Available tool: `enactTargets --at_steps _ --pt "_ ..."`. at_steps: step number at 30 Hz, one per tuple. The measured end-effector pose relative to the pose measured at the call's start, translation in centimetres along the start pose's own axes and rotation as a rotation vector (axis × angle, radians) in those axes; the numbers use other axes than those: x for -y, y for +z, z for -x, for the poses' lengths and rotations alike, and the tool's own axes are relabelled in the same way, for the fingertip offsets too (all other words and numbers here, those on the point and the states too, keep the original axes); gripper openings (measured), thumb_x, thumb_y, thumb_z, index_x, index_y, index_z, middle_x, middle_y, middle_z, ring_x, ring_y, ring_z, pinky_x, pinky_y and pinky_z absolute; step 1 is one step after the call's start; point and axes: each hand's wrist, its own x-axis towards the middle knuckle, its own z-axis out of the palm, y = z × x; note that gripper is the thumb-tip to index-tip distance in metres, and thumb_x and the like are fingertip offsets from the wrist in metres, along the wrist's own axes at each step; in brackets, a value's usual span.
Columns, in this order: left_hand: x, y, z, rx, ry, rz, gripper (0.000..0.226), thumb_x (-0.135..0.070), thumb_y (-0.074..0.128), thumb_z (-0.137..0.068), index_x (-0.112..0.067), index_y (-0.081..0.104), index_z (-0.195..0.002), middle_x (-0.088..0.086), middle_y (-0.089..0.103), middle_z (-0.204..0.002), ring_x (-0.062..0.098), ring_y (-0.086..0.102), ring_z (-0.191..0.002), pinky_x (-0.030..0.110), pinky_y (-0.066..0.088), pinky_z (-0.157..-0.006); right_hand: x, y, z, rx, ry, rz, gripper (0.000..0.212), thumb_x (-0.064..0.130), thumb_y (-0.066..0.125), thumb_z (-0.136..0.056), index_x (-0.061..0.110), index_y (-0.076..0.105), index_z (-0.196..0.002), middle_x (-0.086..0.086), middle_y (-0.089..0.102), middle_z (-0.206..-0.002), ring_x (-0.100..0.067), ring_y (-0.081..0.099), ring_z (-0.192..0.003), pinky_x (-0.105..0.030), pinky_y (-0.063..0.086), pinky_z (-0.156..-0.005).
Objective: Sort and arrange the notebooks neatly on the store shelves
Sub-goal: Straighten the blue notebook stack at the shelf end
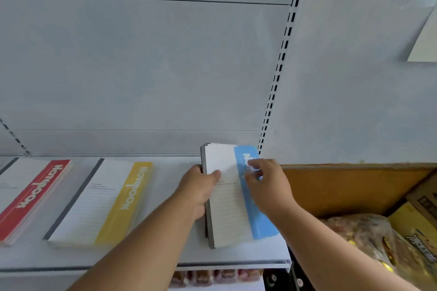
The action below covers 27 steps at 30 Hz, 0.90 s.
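Blue notebook stack (pixel 233 198) lies at R end of shelf (pixel 165 253), long axis front-to-back, slightly skewed; L hand (pixel 197 190) grips spine edge, thumb on cover; R hand (pixel 267 184) rests on blue strip, fingers blurred, grip unclear; both hands equally near; yellow notebooks (pixel 101 203), red notebooks (pixel 33 196) lie to L.

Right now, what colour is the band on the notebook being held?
Light blue band on the notebook, head view.
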Motion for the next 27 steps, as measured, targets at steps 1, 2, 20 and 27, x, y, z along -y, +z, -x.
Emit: enactTargets --at_steps 1,2,20,27 --pt "0.0 -0.7 0.5 0.017 0.069 0.073 0.017 -0.015 0.067 -0.091 -0.018 0.064 -0.107 0.008 0.073 -0.106 0.026 0.070 -0.095 0.048 0.055 -0.090 0.2 -0.4 0.3 -0.100 -0.019 -0.046 0.046 0.038 0.061 -0.097 0.024 0.053 -0.140 0.006 0.052 -0.132 -0.009 0.056 -0.110 -0.032 0.055 -0.093" --pt "-0.1 -1.4 1.1 0.026 0.153 0.117 0.021 -0.014 0.067 -0.090 -0.023 0.064 -0.109 0.004 0.074 -0.107 0.023 0.070 -0.098 0.045 0.053 -0.093 0.5 -0.7 0.5 -0.152 -0.041 -0.119 0.055 0.047 0.062 -0.094 0.028 0.047 -0.143 0.008 0.050 -0.135 -0.010 0.054 -0.117 -0.035 0.054 -0.097" --pt "0.5 -5.2 5.5 0.182 0.585 -0.061 0.054 -0.055 0.051 -0.086 -0.042 0.040 -0.137 -0.028 0.056 -0.128 -0.006 0.051 -0.123 0.019 0.040 -0.107 3.5 0.3 6.7 0.016 -0.189 -0.689 0.032 0.040 0.036 -0.102 0.042 0.046 -0.133 0.030 0.062 -0.122 0.008 0.054 -0.121 -0.022 0.044 -0.105" --pt "2.9 -4.9 5.4 0.122 0.657 -0.080 0.063 -0.048 0.041 -0.094 -0.040 0.020 -0.153 -0.012 0.039 -0.153 0.005 0.036 -0.140 0.042 0.031 -0.118 2.8 1.1 7.6 -0.084 -0.285 -0.645 0.041 0.041 0.035 -0.102 0.046 0.032 -0.142 0.029 0.051 -0.137 0.003 0.045 -0.133 -0.020 0.040 -0.109"
